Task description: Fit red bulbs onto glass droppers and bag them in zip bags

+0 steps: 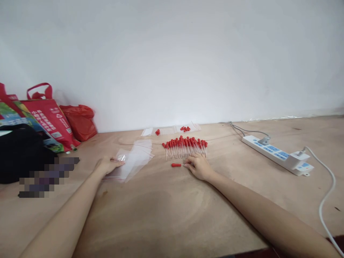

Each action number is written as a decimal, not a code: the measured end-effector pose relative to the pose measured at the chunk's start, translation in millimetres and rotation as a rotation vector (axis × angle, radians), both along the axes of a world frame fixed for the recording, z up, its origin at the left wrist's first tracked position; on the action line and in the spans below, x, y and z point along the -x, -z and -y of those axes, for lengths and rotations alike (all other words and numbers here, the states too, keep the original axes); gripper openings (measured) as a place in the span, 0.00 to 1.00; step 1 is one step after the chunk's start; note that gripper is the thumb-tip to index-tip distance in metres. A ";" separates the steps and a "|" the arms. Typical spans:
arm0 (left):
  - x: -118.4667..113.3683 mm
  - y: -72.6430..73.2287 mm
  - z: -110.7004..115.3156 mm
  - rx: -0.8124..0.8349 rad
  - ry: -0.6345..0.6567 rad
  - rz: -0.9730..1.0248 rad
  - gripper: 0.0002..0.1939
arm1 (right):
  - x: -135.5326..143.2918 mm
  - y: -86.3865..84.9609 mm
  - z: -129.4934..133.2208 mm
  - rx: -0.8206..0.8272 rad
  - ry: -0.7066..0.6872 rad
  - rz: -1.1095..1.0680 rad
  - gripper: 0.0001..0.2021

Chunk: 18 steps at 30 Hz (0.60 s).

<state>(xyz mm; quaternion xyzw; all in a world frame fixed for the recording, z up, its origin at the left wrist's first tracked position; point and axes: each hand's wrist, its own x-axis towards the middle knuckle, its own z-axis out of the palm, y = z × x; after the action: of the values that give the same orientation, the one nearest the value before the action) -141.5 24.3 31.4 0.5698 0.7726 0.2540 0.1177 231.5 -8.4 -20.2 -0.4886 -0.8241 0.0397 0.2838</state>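
Observation:
On the left, my left hand is on a fanned-out stack of clear zip-lock bags, fingers closed at the crinkled edge of the top bag. My right hand pinches the glass tube of a dropper, whose red rubber bulb points left, low over the wooden table. Just beyond it lies a row of several more droppers, red bulbs toward the wall and clear tubes toward me. The fingers hide part of the held tube.
Near the wall are more clear bags with loose red bulbs. A white power strip with plugs and cables lies to the right. Red shopping bags, a red plastic bag and black cloth stand left.

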 end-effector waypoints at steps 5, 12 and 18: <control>-28.3 -4.8 2.0 -0.066 -0.056 0.124 0.10 | -1.0 -0.1 -0.3 -0.037 0.054 0.008 0.05; -110.0 0.4 29.6 -0.195 0.177 0.540 0.31 | -9.6 -6.6 0.9 -0.222 0.069 -0.368 0.13; -123.8 -20.0 64.7 0.353 0.433 0.145 0.12 | -17.2 -7.0 0.8 -0.161 0.076 -0.582 0.29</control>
<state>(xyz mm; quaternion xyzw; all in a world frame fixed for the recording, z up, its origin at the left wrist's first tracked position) -17.7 -40.3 51.4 0.6726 0.6548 0.1245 0.3214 248.7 -9.3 -13.2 -0.4631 -0.6898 0.1020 0.5471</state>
